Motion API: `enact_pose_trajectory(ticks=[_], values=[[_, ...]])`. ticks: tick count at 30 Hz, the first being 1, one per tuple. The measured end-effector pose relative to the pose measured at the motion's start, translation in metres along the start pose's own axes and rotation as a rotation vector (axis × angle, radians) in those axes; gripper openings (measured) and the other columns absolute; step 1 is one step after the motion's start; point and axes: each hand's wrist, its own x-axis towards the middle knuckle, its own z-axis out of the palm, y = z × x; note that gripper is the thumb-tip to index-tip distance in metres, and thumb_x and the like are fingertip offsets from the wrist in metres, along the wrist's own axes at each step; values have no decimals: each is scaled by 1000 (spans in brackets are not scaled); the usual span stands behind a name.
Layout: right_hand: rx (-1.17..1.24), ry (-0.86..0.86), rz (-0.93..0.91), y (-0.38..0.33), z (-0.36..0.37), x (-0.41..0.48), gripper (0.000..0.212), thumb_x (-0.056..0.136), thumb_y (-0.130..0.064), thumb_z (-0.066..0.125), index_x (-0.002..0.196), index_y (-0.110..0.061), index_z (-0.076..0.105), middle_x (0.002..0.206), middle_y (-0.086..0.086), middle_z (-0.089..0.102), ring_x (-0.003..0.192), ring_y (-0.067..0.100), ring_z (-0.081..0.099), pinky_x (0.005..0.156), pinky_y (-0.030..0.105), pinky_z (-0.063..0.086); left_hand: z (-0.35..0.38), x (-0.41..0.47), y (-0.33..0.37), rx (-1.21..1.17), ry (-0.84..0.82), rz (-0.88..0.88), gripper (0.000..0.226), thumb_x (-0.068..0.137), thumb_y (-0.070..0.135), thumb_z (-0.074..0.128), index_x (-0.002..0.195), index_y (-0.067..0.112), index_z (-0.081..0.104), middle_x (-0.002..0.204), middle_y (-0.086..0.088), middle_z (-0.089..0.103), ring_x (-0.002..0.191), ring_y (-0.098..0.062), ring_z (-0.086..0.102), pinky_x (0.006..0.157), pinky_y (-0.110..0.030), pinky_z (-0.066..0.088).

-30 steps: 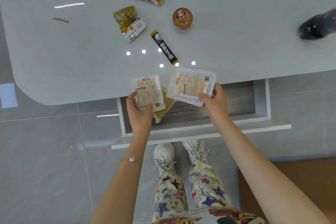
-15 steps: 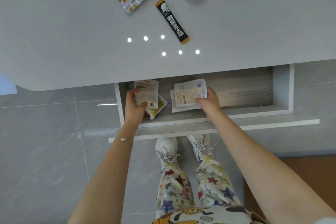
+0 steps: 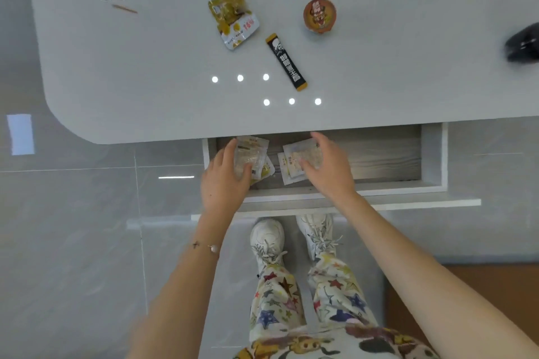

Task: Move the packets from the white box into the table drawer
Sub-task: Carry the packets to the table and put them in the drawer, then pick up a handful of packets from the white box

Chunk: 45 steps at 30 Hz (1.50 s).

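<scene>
Reaching forward and down with both bare arms, side by side. Pinching a packet (image 3: 251, 154) with the left hand (image 3: 224, 183), thumb on top. Holding the right hand (image 3: 331, 167) palm down, fingers loose and spread

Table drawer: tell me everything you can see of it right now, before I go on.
The drawer stands pulled out from under the table's front edge. It has a white frame and front panel and a grey wood-grain floor; its back is hidden under the tabletop. Packets lie at its left end: the left hand holds the left pile, and the right hand rests flat on the right pile. The floor's right part shows only wood grain.
</scene>
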Motion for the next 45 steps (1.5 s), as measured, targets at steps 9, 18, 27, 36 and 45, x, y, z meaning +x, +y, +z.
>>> enact_pose_trajectory(ticks=[9,18,27,36,45], values=[[-520,-75,-405,-161,-159,-86,78,89,-50,52,153,-32,12,156,2,28,144,30,18,117,45,19,-201,-91,90,182,222,65,73,87,63,25,148,23,31,148,-8,42,138,-34,33,113,-52,26],[-742,-41,-692,-299,-257,-197,80,90,-58,45,153,-36,2,162,0,8,149,30,3,119,49,7,-343,-221,129,142,407,-53,72,91,60,36,152,33,10,160,-5,13,147,-32,12,119,-51,8],[-848,-85,-1078,-423,-201,-285,77,91,-55,46,154,-32,7,162,3,8,149,30,3,118,48,6,-410,-348,37,106,626,-380,77,81,62,27,149,26,32,155,-9,29,141,-38,26,115,-55,14],[-880,-217,-1400,-536,-51,-396,77,85,-49,57,151,-28,24,142,-2,45,133,25,37,107,37,27,-433,-476,-114,23,728,-726,71,91,57,37,153,30,14,159,-5,18,146,-33,13,118,-49,5],[-830,-347,-1655,-633,122,-510,73,86,-47,55,151,-27,26,140,-2,46,132,25,36,106,37,27,-467,-578,-267,-13,801,-978,70,93,51,43,153,29,13,158,-4,19,145,-30,13,118,-48,5]])
